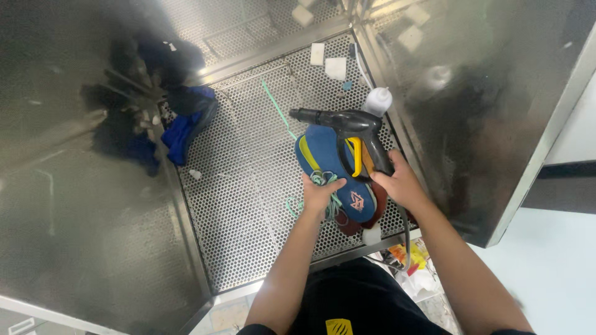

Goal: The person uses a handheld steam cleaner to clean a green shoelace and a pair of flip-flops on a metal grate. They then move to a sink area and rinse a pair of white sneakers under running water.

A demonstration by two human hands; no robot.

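Note:
My left hand (321,193) grips a blue shoe (329,167) with a yellow stripe and teal laces, holding it over the perforated metal floor of a steel wash booth. My right hand (402,184) is closed around the handle of a black spray gun (347,127) with a yellow trigger. The gun's nozzle points left, just above the shoe's toe. A dark hose runs down from the gun past my right forearm.
A blue cloth (186,127) lies by the left steel wall (81,205). A white squeeze bottle (378,100) and white sponge blocks (336,67) sit at the back right. A teal lace (276,108) trails across the perforated floor (248,186). Crumpled bags (410,260) lie below the booth's front edge.

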